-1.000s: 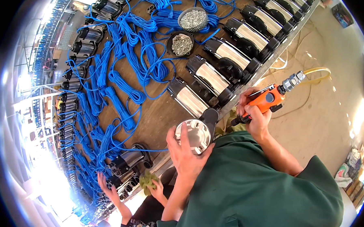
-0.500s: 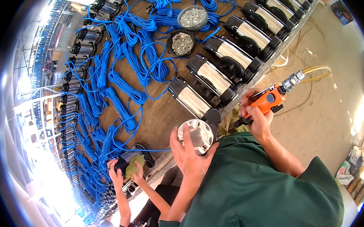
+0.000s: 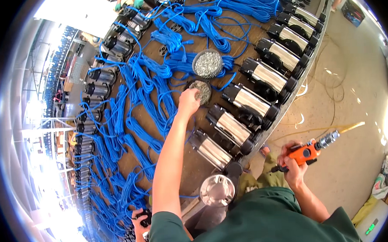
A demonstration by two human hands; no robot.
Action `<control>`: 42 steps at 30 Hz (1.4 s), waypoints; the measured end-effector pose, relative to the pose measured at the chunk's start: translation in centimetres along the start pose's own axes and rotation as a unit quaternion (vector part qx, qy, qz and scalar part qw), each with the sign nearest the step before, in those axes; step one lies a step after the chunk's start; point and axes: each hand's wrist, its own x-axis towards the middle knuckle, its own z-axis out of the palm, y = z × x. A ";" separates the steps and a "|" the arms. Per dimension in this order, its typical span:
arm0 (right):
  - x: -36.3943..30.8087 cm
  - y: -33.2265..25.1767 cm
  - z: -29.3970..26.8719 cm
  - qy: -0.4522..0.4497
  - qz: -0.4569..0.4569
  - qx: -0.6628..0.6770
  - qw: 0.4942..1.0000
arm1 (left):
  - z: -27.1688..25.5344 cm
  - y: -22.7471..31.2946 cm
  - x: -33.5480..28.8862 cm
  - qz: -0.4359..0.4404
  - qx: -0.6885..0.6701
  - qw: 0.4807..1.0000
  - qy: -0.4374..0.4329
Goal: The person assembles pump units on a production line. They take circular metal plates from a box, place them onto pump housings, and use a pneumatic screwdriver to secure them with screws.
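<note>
My left hand [image 3: 189, 102] reaches across the table into a dark bowl of small metal screws [image 3: 205, 93], its fingers curled together among them; what they pinch is hidden. Off the table's right edge, my right hand [image 3: 294, 167] is wrapped round an orange air screwdriver [image 3: 304, 154] with a yellow hose [image 3: 352, 127]; its dark tip points left. Close in front of my body, a round silver metal end piece [image 3: 217, 190] faces up, with neither hand on it. Beyond it lies the nearest of several silver-and-black motor units [image 3: 211, 149].
A second bowl of small metal parts [image 3: 207, 63] stands beyond the first. Bundled blue cables [image 3: 147, 134] cover much of the table's left side. More motor units [image 3: 265, 76] line the right edge. At lower left, a co-worker's hand [image 3: 140, 220] holds a black part; green-gloved hands [image 3: 138, 1] show at top.
My left hand has left the round metal end piece and moved forward into the nearer bowl. My right hand, still holding the air screwdriver, sits lower and farther right in the picture.
</note>
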 end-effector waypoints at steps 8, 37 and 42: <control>-0.7 -0.2 -4.9 0.129 -0.041 -0.006 0.991 | 3.8 0.7 4.1 -0.072 0.079 0.992 -0.061; 0.9 -2.2 -4.0 0.080 -0.033 0.004 0.996 | 1.5 -2.9 1.1 -0.409 -0.671 0.618 0.002; 0.5 -2.7 -3.9 0.086 -0.031 0.007 0.996 | 1.0 -2.3 0.9 -0.390 -0.714 0.582 0.006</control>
